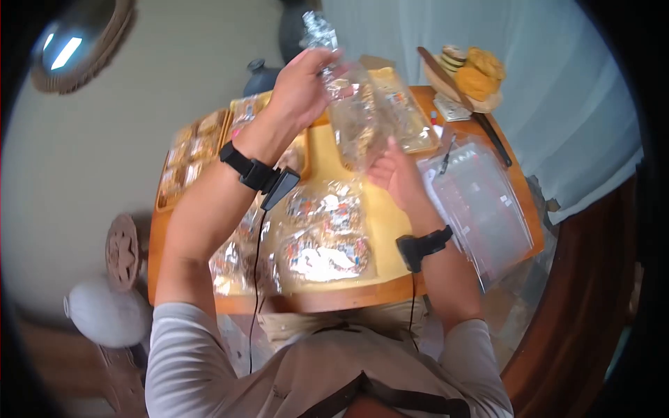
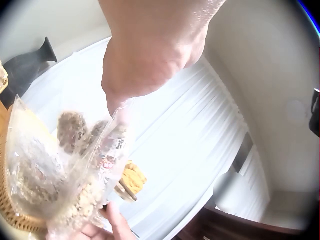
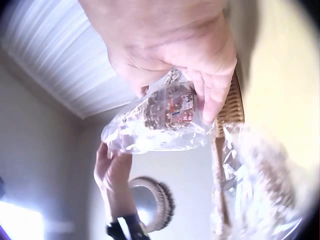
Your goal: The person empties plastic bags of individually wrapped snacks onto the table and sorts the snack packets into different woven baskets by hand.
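My left hand (image 1: 303,83), raised over the back of the table, pinches the top end of a clear plastic bag (image 1: 352,132). Inside the bag are nutty, grainy snack pieces, one with a red and white label (image 3: 182,110) in the right wrist view. My right hand (image 1: 398,174) is at the bag's lower end, thumb on one side and fingers on the other. The left wrist view shows the left hand (image 2: 145,70) above the bag and the right thumb (image 2: 117,222) beside its bottom. Behind the bag lies a wicker tray (image 1: 425,148) with more wrapped snacks.
Filled clear bags (image 1: 327,240) lie on the table's near side. Another wicker tray (image 1: 162,202) of wrapped pieces stands at the left. Flat clear bags (image 1: 481,202) with a pen on them lie at the right, near a dark-handled tool (image 1: 491,139) and yellow items (image 1: 481,73).
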The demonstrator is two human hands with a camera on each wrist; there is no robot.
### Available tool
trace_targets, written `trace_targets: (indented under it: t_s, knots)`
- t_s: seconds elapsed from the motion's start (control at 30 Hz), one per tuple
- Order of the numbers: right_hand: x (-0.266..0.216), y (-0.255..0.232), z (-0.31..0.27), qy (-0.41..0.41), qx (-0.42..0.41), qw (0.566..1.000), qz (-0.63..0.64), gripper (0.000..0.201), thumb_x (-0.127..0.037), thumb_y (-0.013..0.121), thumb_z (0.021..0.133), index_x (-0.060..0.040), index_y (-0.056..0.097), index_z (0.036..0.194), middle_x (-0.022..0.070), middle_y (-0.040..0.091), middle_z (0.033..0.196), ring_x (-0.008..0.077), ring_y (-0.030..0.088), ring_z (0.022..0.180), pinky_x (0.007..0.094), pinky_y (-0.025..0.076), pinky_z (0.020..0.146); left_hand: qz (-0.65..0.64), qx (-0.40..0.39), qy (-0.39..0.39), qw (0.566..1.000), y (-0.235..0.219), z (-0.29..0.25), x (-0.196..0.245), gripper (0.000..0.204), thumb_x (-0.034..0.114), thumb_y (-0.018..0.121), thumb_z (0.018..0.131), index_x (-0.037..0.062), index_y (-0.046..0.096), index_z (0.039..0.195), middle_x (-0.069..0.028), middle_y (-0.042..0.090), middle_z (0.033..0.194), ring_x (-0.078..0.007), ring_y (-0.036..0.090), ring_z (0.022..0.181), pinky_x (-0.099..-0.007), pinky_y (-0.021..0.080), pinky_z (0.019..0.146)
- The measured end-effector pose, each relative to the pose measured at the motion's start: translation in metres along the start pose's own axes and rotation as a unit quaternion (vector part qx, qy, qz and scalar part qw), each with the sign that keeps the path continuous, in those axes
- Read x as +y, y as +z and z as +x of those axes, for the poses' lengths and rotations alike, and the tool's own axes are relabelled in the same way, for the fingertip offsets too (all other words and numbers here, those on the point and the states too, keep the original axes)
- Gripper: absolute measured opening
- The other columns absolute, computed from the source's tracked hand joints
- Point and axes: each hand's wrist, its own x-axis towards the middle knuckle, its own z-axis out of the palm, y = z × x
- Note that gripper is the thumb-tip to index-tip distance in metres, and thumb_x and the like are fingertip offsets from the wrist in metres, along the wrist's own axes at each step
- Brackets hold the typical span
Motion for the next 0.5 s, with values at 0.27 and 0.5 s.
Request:
trace_targets:
  t_s: [0.27, 0.5]
  knots:
    - [0.002, 0.016, -0.012, 0.017, -0.271, 0.956, 0.114, 0.041, -0.017, 0.061, 0.101, -0.0078, 0.049, 0.139, 0.0064, 0.067, 0.121, 0.0214, 0.065, 0.11, 0.0381, 0.054, 0.094, 0.059, -0.048, 0.024, 0.997, -0.009, -0.128, 0.084, 0.016, 0.021, 0.057, 0.102, 0.006, 0.06, 0.099, -0.0197, 0.057, 0.136, -0.036, 0.051, 0.134, -0.0609, 0.047, 0.107]
    - [0.026, 0.072, -0.053, 0.111, -0.283, 0.951, 0.047, 0.077, -0.004, 0.064, 0.096, -0.0151, 0.02, 0.158, 0.0132, 0.051, 0.144, 0.0259, 0.06, 0.123, 0.045, 0.054, 0.101, 0.187, -0.013, 0.0, 0.982, -0.089, -0.258, 0.117, 0.015, 0.021, 0.059, 0.098, 0.0078, 0.056, 0.093, -0.0205, 0.054, 0.143, -0.0345, 0.05, 0.136, -0.0549, 0.044, 0.109]
